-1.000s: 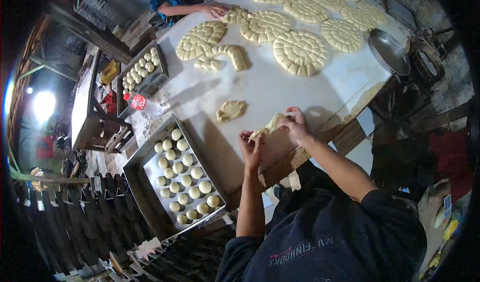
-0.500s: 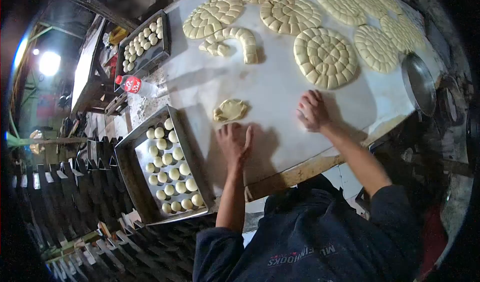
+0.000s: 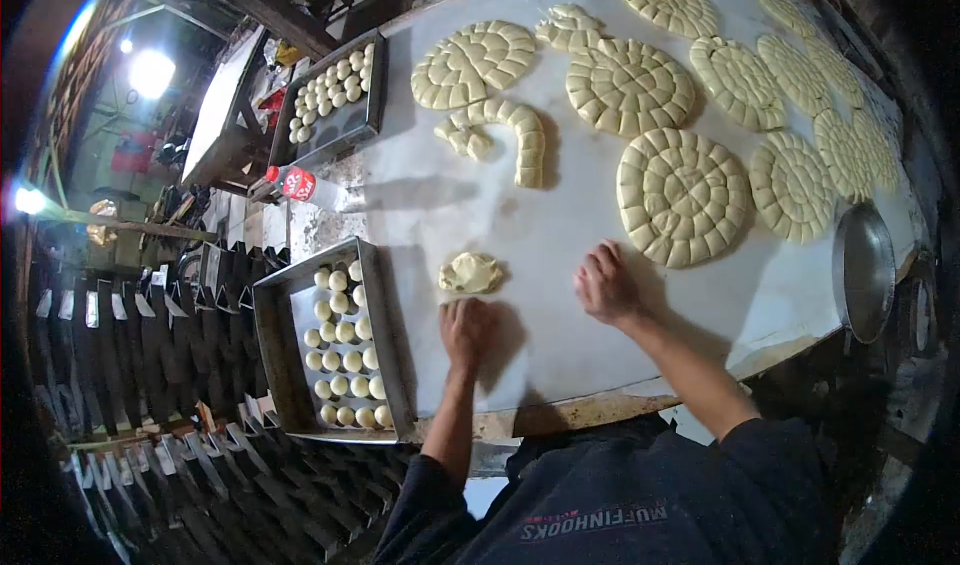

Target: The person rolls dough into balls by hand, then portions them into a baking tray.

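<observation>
A small lump of dough (image 3: pixel 470 273) lies on the pale tabletop (image 3: pixel 540 335). Just in front of it rests my left hand (image 3: pixel 468 333), its fingers curled in; whatever is under them is hidden. My right hand (image 3: pixel 606 283) is farther right on the table, with its fingers bent and pressed together, and what they may hold is too hidden to tell. Beyond it lies a large spiral of cut dough pieces (image 3: pixel 682 197). A curved strip of dough pieces (image 3: pixel 528 145) is farther back.
A metal tray (image 3: pixel 392 335) of dough balls stands at the left, another tray (image 3: pixel 375 85) behind it. Between them stands a bottle with a red label (image 3: pixel 298 184). More dough spirals (image 3: pixel 630 87) cover the back and right. A round metal pan (image 3: pixel 865 273) sits at the right edge.
The view has shifted, so the table appears lower and farther right. My left hand's fingers, spread before, are now curled in. The other person's hand at the back is out of view.
</observation>
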`<act>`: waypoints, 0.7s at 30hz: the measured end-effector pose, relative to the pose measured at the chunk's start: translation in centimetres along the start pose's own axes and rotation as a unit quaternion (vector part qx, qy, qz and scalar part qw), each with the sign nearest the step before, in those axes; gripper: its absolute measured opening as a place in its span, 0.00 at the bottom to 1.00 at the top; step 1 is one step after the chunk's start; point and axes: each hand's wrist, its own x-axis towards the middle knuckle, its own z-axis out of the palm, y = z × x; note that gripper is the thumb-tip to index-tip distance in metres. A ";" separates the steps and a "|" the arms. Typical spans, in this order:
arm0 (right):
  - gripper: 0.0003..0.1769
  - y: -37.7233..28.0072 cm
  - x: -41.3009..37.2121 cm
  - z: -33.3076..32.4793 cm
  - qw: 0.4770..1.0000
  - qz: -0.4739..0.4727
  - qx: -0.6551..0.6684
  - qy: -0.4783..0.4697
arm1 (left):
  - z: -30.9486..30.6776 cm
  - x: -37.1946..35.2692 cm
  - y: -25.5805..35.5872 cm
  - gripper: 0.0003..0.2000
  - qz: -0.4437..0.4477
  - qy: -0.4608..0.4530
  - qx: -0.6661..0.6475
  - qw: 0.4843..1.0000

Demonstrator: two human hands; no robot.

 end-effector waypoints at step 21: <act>0.04 -9.8 -1.4 -0.3 0.991 0.127 -0.024 -0.036 | -2.1 -9.9 1.5 0.18 0.017 -0.130 -0.146 0.981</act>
